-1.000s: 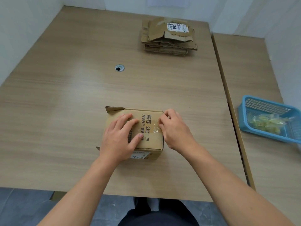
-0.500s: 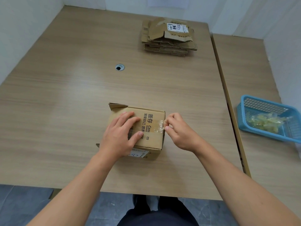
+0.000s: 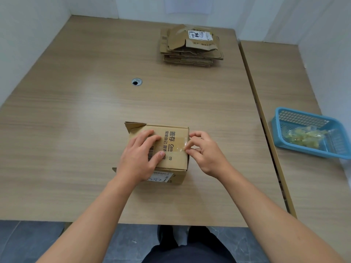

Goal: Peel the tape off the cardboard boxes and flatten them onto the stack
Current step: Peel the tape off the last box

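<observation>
At the table's near edge, the box sits under the flat-pressing left hand. The right hand, which tugged the tape end outward a moment ago, is back at the box's right edge pinching it, so the peel looks barely started.

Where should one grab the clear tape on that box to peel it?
Pinch the tape at its lifted end, at the right top edge of the box, from the right: it runs sideways and the left hand covers the other side.
</observation>
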